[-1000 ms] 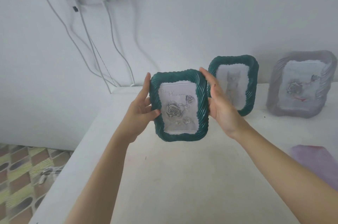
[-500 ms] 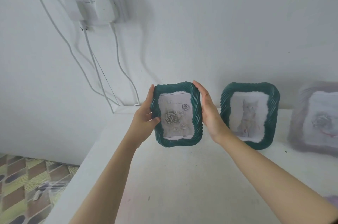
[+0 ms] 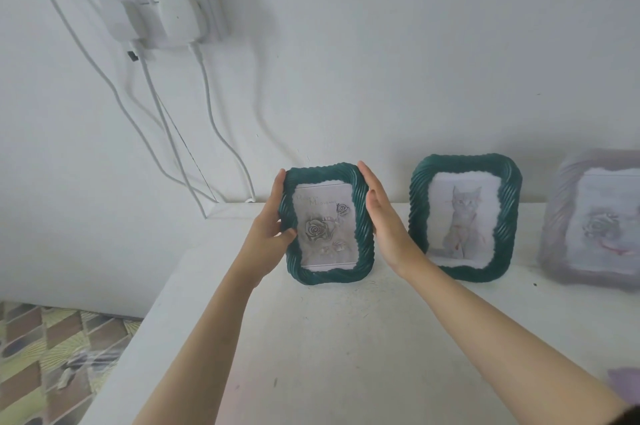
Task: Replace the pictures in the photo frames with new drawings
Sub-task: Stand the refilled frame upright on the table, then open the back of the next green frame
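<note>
A green photo frame (image 3: 362, 216) with a rose drawing stands upright on the white table (image 3: 329, 338), near the back wall. My left hand (image 3: 268, 234) holds its left edge, thumb on the front and fingers behind. My right hand (image 3: 382, 216) lies flat with straight fingers against its right edge. A second green frame (image 3: 509, 216) with a cat drawing stands just to the right. A grey-lilac frame (image 3: 561, 216) with a rose picture stands at the far right, partly cut off.
A wall socket with plugged chargers (image 3: 162, 8) hangs at upper left, and its white cables (image 3: 207, 119) drop to the table's back left corner. A purple sheet (image 3: 623, 381) lies at the right edge. The table's left edge drops to a patterned floor (image 3: 41, 355).
Both hands carried the rose frame away from me toward the wall and stood it on the table left of the cat frame. The view tilted up.
</note>
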Motion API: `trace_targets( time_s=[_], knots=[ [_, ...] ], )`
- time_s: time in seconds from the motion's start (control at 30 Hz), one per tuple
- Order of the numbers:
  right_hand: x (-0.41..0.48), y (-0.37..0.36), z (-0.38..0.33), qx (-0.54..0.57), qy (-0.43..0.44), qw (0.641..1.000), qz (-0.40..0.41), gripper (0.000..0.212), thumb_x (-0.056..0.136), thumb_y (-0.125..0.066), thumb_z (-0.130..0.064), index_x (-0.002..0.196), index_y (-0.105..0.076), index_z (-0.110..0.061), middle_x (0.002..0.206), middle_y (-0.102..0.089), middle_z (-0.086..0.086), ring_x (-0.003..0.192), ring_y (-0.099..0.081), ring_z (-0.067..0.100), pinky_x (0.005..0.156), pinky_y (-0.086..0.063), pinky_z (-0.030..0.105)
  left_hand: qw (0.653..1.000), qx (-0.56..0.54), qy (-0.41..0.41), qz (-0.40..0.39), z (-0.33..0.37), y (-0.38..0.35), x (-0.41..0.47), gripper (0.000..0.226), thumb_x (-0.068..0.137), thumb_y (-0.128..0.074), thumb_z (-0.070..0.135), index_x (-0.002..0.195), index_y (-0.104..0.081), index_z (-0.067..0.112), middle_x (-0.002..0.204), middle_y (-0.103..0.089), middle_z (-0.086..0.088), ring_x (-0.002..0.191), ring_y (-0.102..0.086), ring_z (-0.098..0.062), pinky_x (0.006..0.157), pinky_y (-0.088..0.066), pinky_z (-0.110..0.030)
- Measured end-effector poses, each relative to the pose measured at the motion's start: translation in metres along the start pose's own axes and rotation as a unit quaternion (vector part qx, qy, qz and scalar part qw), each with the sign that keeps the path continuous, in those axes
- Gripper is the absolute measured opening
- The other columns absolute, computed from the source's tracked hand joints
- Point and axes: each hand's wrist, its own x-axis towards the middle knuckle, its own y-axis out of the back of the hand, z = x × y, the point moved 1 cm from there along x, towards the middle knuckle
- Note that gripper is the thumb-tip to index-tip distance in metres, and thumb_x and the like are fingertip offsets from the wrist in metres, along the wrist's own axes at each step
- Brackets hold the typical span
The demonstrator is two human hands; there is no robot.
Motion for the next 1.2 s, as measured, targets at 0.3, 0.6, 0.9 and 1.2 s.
trace_targets(
  time_s=[0.3,0.6,0.9,1.2],
  knots=[
    [-0.098,0.047,-0.005,-0.197,0.105,0.96,0.17,0.045,0.093,-0.043,-0.029,0.134,-0.034,-0.043,0.133,-0.046,-0.019,0.126,-0.042,0.002,0.104,-0.035,0.023,0.934,0.242,-0.168,0.202,0.023,-0.052,-0.037,0.077,0.082,-0.048,-0.006,0.14,-0.028,0.042,0.149,-0.025,-0.001,0.135,-0.021,-0.016,0.105,-0.018,-0.017],
    [-0.132,0.105,0.033,-0.137,-0.038,0.957,0.252,0.063,0.094,-0.041,-0.003,0.139,-0.02,-0.041,0.139,-0.03,-0.027,0.131,-0.029,-0.004,0.111,-0.022,0.024,0.986,0.109,-0.102,-0.069,0.018,-0.145,-0.03,0.077,0.09,-0.045,0.0,0.141,-0.014,0.05,0.139,-0.027,0.031,0.134,-0.031,-0.009,0.111,-0.032,-0.037],
    [-0.133,0.11,0.014,0.004,-0.078,0.953,0.292,0.06,0.089,-0.048,0.005,0.128,-0.043,-0.04,0.099,-0.067,0.013,0.091,-0.06,0.02,0.084,-0.046,0.028,0.997,0.034,-0.002,-0.07,0.03,-0.15,-0.03,0.08,0.086,-0.048,-0.006,0.139,-0.024,0.048,0.133,-0.05,0.002,0.101,-0.058,-0.007,0.08,-0.049,-0.015],
    [-0.195,0.093,-0.026,0.119,-0.044,0.957,0.261,0.06,0.088,-0.048,0.008,0.125,-0.049,-0.039,0.104,-0.072,0.0,0.096,-0.067,0.012,0.075,-0.052,0.018,0.979,-0.128,0.029,-0.155,0.036,-0.125,-0.083,0.074,0.082,-0.056,-0.01,0.136,-0.038,0.036,0.111,-0.063,0.004,0.089,-0.064,-0.018,0.083,-0.055,-0.04]
  ],
)
